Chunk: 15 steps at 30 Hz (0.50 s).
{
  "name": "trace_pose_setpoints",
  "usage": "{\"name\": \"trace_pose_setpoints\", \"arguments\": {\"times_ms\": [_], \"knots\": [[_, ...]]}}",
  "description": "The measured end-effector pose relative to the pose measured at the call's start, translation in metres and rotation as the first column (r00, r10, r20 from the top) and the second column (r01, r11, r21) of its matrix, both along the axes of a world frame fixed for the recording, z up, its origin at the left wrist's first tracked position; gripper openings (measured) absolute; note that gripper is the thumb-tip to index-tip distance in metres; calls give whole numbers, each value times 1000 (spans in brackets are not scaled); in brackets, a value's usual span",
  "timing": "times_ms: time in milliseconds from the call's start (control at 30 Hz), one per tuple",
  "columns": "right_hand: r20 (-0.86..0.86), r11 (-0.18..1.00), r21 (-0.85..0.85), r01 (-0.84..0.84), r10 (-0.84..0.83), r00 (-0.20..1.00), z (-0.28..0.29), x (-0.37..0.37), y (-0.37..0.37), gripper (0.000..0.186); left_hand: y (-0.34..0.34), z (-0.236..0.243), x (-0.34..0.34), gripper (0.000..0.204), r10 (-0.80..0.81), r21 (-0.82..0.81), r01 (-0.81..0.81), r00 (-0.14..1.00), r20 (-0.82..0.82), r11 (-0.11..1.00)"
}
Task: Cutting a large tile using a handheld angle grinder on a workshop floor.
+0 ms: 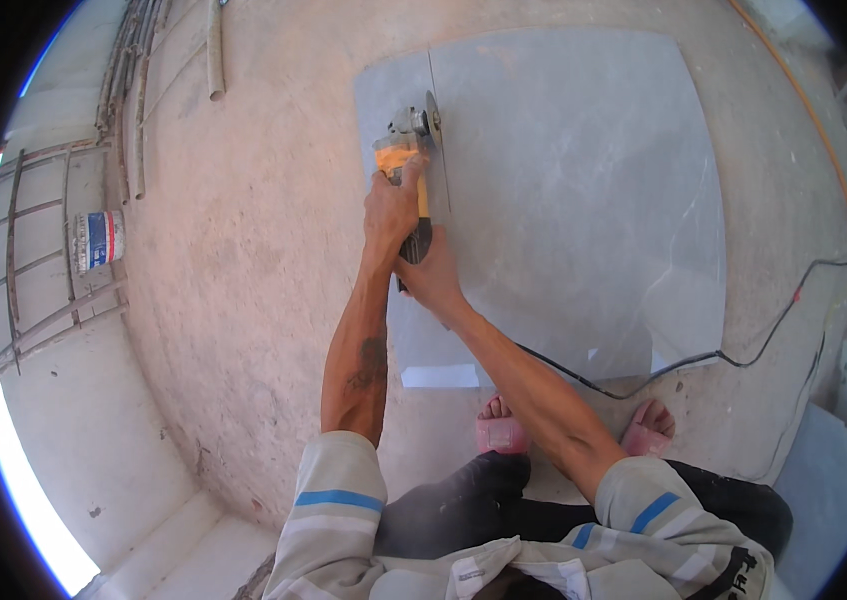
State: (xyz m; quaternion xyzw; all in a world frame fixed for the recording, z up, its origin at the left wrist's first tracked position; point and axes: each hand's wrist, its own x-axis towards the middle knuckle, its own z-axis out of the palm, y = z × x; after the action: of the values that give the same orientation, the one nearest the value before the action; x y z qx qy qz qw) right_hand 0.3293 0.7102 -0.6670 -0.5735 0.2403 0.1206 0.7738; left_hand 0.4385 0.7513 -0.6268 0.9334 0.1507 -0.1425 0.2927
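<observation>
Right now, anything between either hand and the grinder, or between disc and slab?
Nothing visible: left hand and right hand grip the grinder directly; no object shows between disc and slab. The black cord crosses the slab's near edge.

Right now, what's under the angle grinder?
A grey slab, with a thin dark line near the disc. Its surface directly beneath the grinder is covered and cannot be seen.

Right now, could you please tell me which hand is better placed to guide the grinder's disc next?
Probably the left hand: it grips the grinder farther forward, nearer the disc, while the right hand holds the rear end.
</observation>
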Motion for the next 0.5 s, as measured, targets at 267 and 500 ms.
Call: {"name": "trace_pose_setpoints", "arguments": {"times_ms": [267,500], "knots": [[62,1000,21,11,-12,998,-9,-20,9,69,6,-1,-22,91,-2,17,2,999,-35,1000],[48,1000,12,18,-19,999,-9,-35,13,69,8,2,-35,90,-10,2,10,999,-39,1000]]}}
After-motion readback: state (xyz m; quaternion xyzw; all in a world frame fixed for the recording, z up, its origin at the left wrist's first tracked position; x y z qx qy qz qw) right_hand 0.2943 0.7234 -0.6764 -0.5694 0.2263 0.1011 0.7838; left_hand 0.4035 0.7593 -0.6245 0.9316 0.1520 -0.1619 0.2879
